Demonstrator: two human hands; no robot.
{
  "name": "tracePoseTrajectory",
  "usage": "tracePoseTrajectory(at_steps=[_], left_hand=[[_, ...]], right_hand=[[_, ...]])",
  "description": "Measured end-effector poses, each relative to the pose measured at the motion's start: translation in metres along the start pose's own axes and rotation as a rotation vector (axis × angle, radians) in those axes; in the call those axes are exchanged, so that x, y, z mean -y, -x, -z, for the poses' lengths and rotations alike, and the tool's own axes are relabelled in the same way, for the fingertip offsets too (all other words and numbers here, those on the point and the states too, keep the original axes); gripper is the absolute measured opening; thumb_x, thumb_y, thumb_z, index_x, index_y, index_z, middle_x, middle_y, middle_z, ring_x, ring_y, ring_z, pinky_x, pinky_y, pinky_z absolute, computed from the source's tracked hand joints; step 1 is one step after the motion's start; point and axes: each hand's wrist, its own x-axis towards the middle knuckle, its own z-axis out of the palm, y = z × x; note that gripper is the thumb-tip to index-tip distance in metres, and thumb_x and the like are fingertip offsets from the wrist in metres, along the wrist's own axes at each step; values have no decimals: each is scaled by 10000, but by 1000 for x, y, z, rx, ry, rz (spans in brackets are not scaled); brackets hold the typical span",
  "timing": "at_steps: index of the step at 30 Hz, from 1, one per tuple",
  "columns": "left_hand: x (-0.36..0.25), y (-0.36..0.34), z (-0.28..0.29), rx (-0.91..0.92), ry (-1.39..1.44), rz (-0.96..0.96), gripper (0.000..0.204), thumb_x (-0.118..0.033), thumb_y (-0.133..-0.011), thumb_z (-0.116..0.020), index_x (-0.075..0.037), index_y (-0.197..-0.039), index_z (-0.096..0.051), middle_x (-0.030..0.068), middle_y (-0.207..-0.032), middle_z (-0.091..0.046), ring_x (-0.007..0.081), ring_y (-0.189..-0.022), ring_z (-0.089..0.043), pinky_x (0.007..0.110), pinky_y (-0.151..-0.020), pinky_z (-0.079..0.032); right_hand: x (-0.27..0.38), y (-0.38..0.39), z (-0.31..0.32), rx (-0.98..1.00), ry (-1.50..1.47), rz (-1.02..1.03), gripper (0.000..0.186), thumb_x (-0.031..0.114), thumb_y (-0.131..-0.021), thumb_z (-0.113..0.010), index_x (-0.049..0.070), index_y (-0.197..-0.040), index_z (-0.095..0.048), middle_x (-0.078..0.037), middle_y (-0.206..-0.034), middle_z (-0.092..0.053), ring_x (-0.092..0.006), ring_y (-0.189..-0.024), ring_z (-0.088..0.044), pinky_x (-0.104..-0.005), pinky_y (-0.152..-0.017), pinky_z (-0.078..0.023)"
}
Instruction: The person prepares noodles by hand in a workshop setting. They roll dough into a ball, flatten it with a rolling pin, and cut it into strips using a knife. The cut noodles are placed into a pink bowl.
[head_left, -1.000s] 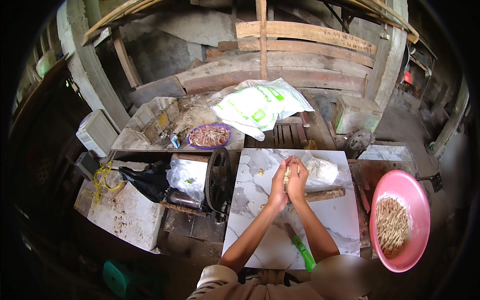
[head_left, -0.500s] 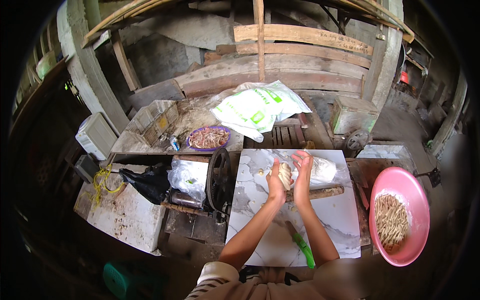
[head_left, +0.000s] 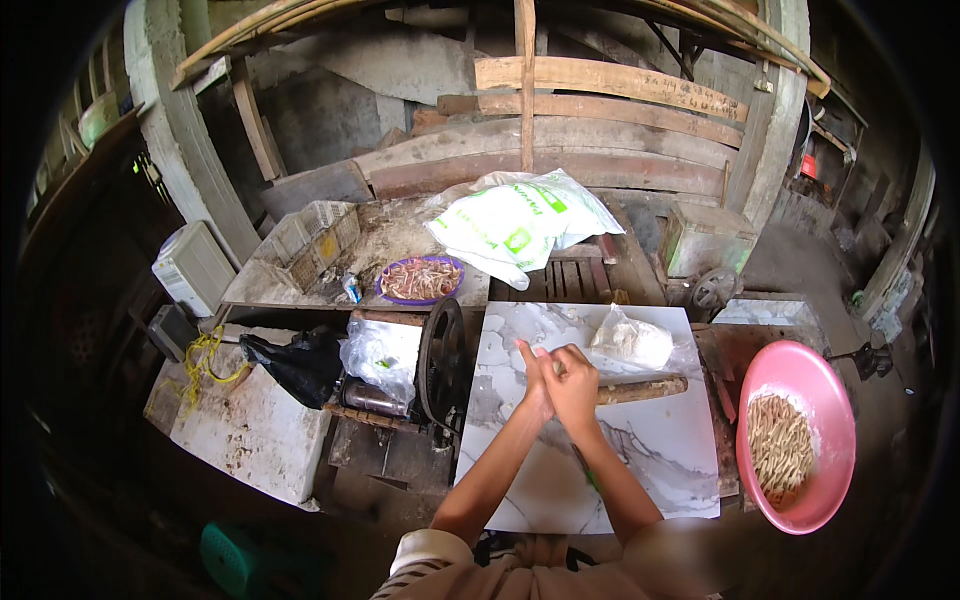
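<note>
My left hand (head_left: 534,388) and right hand (head_left: 576,392) are pressed together over the marble-patterned board (head_left: 652,455), fingers wrapped round pale dough that is almost wholly covered by them. A clear bag of white powder (head_left: 638,342) lies just beyond my right hand. A wooden rolling rod (head_left: 650,390) rests on the board behind that hand. A green-handled knife (head_left: 590,481) is partly hidden below my forearms by a blurred patch.
A pink basin (head_left: 832,400) of pale strips stands at right. On the left are a roller machine with a large wheel (head_left: 440,360), a black bag (head_left: 295,370) and yellow cord (head_left: 205,350). Behind lie a purple dish (head_left: 420,298) of strips, a plastic crate (head_left: 310,245) and white sacks (head_left: 520,220).
My hands parted around the dough half a second ago and have since closed together over it, moving slightly left and toward me. The dough is now mostly out of sight.
</note>
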Motion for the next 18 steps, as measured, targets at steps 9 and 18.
tracePoseTrajectory(at_steps=[9,18], left_hand=[[19,33,-28,101,-223,-216,703,-610,-924,-396,-46,-1334,-307,131,-1236,-494,215,-1120,-501,363,-938,-414],[12,35,-42,-127,-1025,-720,494,-342,-1002,-367,74,-878,-601,274,-769,-598,409,-741,-587,421,-702,-458]], right_hand=[[-5,-29,6,-282,-634,-317,509,266,-965,-526,23,-525,-442,-15,-461,-449,-89,-440,-440,-284,-454,-354],[-4,-30,14,-405,-695,-316,477,327,-1019,-365,58,-625,-387,-13,-528,-391,-108,-476,-394,-273,-472,-346]])
